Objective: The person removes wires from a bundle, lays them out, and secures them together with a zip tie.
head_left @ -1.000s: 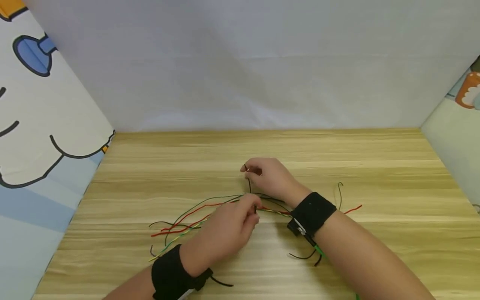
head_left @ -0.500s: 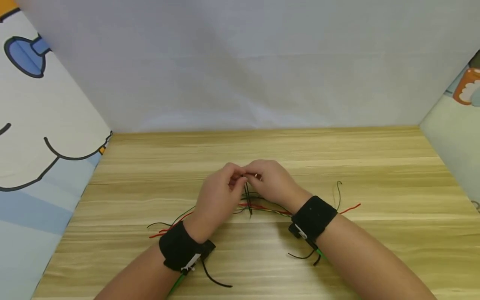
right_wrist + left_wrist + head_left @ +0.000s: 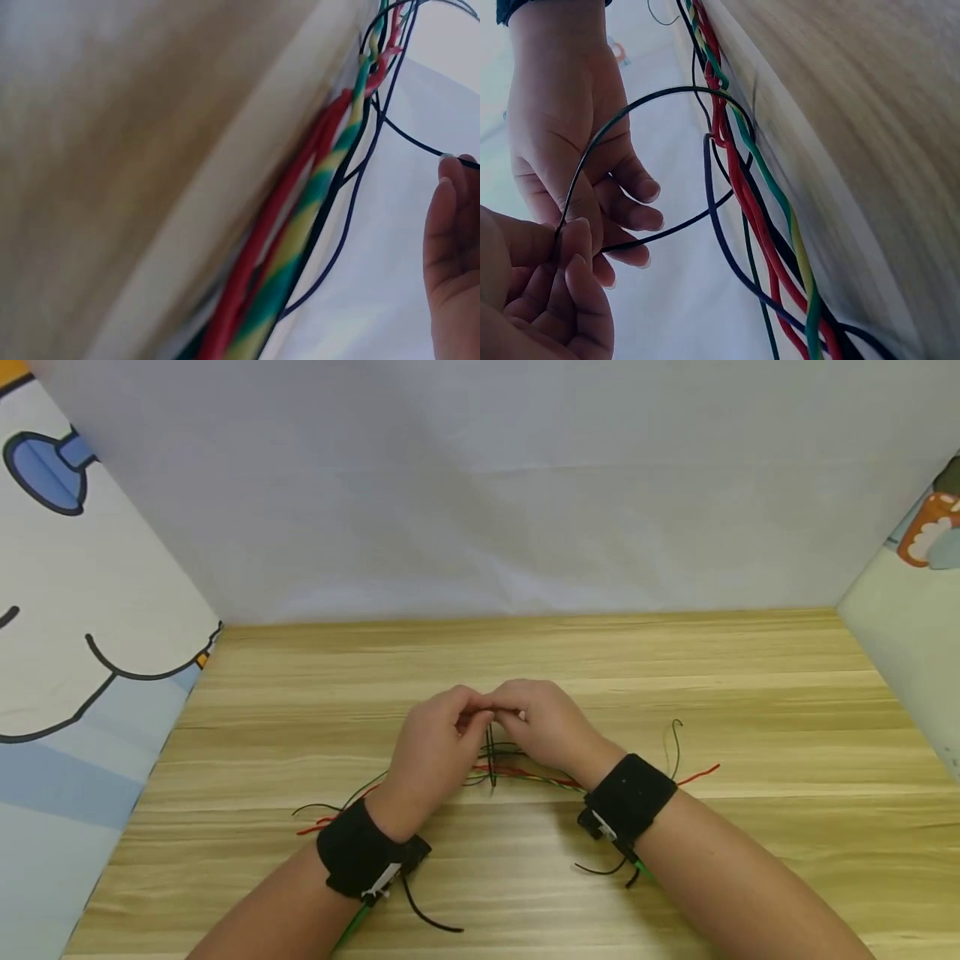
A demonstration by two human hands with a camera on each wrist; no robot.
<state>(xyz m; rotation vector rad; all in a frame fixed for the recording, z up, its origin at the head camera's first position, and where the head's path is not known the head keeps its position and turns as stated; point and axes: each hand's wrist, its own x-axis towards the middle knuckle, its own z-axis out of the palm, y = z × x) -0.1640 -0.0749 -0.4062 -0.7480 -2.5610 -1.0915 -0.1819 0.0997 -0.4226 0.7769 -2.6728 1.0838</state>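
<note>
A thin black wire makes a loop around a bundle of several wires and rises to both hands. My left hand pinches one end between thumb and forefinger. Right beside it, the fingertips of my right hand pinch the wire's other part, and the two hands meet above the bundle. Red wires and a green-yellow striped wire run together in the bundle, with dark wires among them. A dark blue wire bows out beside the loop. The very ends of the pinched wire are hidden by fingers.
The bundle lies across a wood-grain table, its loose red end and a curled thin wire showing at right. A white backdrop stands behind. Black straps with small cameras sit on both wrists.
My left hand has moved up and away from me to meet the right hand, bringing its end of the black wire along. The right hand has stayed nearly in place.
</note>
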